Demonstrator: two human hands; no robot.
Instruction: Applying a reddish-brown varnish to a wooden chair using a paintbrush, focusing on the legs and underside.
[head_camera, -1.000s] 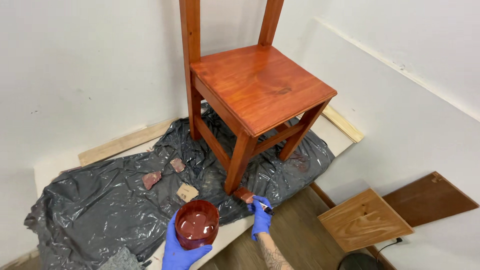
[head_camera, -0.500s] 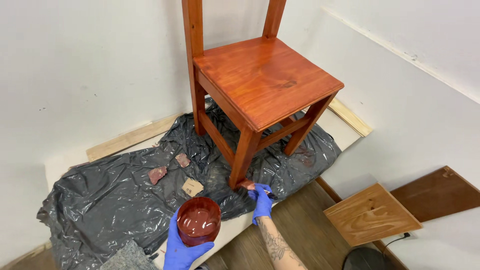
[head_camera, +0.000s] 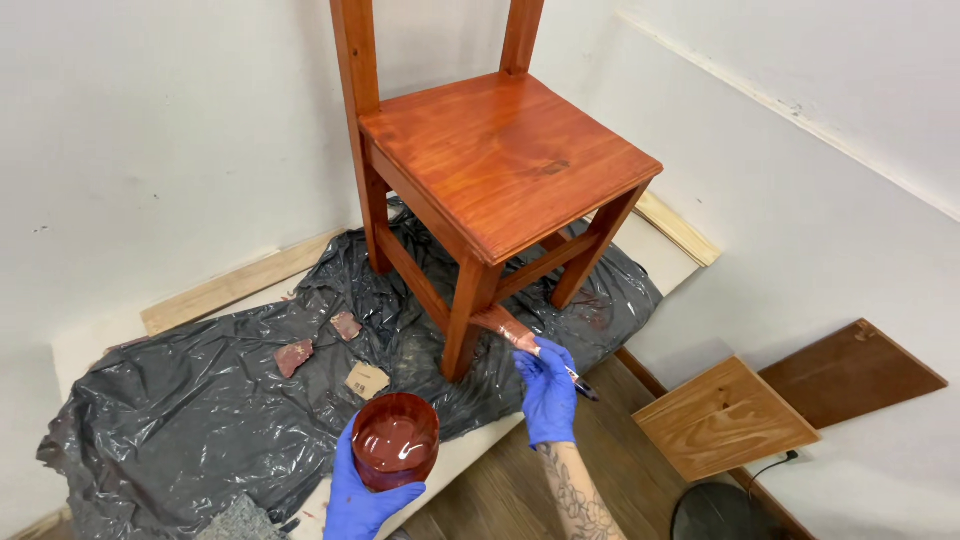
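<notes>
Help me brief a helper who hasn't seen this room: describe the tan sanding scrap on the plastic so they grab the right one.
Start at the red-brown chair standing on the black plastic sheet. Left of its front leg lie three small scraps. Take the pale tan square nearest the leg; the other two scraps are reddish.

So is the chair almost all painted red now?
Mostly, it looks like. The chair seat, back posts and the legs in view already look glossy red-brown. Now the right hand holds a brush against the front leg, while the left hand holds a bowl of stain. The undersides and far legs are hidden, so I can't tell what's left.
</notes>
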